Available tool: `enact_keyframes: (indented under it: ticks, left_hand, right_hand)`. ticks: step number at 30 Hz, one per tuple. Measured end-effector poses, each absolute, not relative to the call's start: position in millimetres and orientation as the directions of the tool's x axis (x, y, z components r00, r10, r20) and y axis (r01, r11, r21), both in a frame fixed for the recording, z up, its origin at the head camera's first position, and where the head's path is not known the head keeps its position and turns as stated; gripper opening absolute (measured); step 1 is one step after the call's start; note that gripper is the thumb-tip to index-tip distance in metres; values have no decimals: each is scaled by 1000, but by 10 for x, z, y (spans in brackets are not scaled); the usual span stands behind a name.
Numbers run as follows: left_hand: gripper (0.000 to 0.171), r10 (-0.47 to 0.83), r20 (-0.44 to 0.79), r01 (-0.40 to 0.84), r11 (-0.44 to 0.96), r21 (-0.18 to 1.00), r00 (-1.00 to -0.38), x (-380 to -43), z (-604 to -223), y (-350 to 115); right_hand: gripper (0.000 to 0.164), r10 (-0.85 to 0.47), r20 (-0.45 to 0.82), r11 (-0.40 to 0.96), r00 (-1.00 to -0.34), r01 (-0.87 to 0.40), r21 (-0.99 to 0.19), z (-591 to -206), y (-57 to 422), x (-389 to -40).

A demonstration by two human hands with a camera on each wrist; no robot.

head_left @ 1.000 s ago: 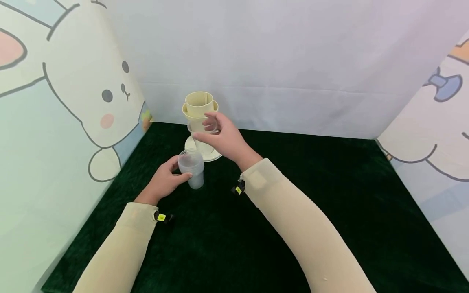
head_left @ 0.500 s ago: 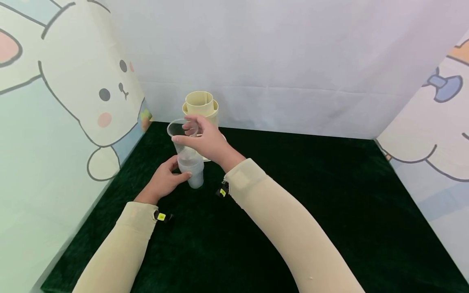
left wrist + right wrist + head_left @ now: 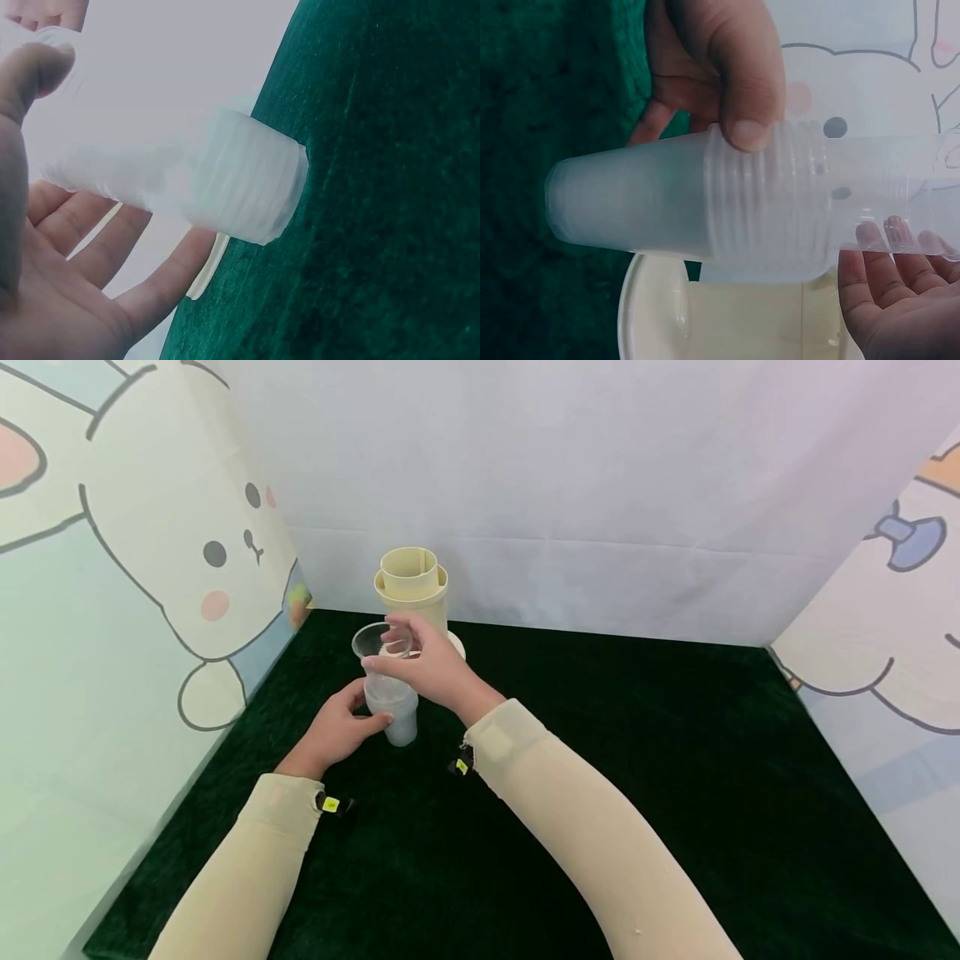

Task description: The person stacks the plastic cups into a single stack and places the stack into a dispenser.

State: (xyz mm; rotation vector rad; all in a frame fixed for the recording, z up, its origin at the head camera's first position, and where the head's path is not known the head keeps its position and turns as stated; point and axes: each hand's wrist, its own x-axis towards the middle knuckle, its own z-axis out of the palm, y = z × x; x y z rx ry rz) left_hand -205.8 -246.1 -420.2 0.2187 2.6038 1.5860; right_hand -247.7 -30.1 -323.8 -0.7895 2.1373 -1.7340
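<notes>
A stack of nested clear plastic cups (image 3: 402, 722) stands upright in my left hand (image 3: 333, 735), which grips its side between thumb and fingers. The ribbed rims of the stack (image 3: 769, 195) show in the right wrist view, with the left thumb pressed on them. Above it, my right hand (image 3: 431, 668) pinches a single clear plastic cup (image 3: 370, 641) near the rim. That cup's lower part is inside the mouth of the stack. In the left wrist view, the narrow bottom of the stack (image 3: 255, 180) points toward the green cloth.
Just behind the hands stands a cream cylindrical holder (image 3: 416, 602) with a smaller tube in its top and a round pale base (image 3: 456, 646). Dark green cloth (image 3: 675, 777) covers the table. A white curtain (image 3: 600, 485) hangs behind, and a rabbit-print panel (image 3: 150, 543) borders the left.
My right hand has brought the single cup left and forward from before the cream holder, then lowered it into the stack. My left hand has stayed in place on the stack.
</notes>
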Motion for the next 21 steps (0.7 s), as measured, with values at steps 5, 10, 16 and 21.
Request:
enact_keyframes:
  ticks: [5,10,16,21]
  left_hand:
    - [69,159,13,87,468,880,-987,-2064,-4227,-2467]
    - [68,157,20,93,470,878,-987,-2065,-4234,-2468]
    - [66,159,29,103,475,874,-987,-2050,-4214,-2461]
    - [64,158,45,116,481,869,-986,-2044,-4200,-2452]
  right_hand:
    - [74,-567,123,132,-814,-237,-962,-3328,-298,-2482]
    - [72,-555,141,142,-819,-261,-955,-3391,-303,-2482]
    - [73,-539,120,160,-833,-242,-957,-3483,-323,-2471]
    - [76,-549,64,187,-834,-197,-963,-3589,-350,-2450]
